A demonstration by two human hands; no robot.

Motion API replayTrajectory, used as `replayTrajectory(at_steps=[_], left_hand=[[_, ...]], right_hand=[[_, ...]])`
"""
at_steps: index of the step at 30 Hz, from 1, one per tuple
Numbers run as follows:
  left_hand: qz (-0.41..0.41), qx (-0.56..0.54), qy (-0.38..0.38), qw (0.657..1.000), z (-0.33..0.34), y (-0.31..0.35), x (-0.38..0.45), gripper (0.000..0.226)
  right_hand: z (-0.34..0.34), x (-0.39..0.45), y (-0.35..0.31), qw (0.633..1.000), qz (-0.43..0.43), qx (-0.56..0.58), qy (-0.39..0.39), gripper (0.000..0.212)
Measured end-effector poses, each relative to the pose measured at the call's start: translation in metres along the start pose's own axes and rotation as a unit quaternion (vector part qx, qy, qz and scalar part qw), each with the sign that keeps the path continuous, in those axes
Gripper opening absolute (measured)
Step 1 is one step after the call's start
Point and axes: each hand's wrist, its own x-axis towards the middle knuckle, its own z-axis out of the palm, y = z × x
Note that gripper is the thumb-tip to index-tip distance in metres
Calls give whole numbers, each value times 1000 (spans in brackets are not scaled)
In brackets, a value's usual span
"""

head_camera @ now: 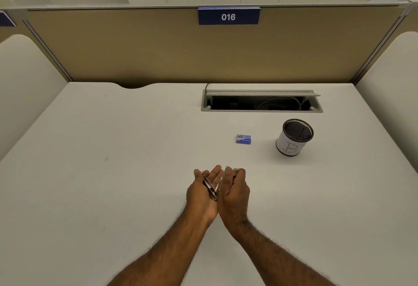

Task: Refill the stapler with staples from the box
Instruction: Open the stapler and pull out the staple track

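Both my hands meet over the middle of the desk, wrists touching. My left hand (203, 189) lies palm up and holds the metal base of the stapler (210, 187), which runs diagonally across the palm. My right hand (234, 189) grips the stapler's other half, swung apart from the base; a pale tip shows above its fingers. The small blue staple box (243, 139) lies shut on the desk, well beyond my hands and slightly right.
A black mesh pen cup (294, 137) with a white wrap marked "B" stands right of the box. Behind it is an open cable tray (262, 102) set in the desk (113, 150). Partition walls enclose the back and both sides.
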Motion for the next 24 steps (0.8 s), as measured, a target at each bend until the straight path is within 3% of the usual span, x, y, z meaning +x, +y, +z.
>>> replayTrajectory(at_steps=[5, 13, 16, 19, 24], left_hand=[[29, -30, -18, 999, -4, 13, 2, 37], [-36, 51, -97, 993, -28, 16, -12, 23], [-83, 66, -131, 986, -37, 19, -15, 41], [-112, 79, -179, 974, -39, 25, -16, 56], [-96, 225, -154, 957, -33, 21, -15, 43]], right_hand=[[0, 4, 0, 997, 41, 69, 1, 25], [-8, 39, 10, 957, 253, 139, -29, 41], [-12, 50, 11, 933, 300, 186, -68, 44], [-18, 57, 11, 906, 323, 253, -106, 43], [-21, 55, 4, 904, 311, 222, -191, 39]])
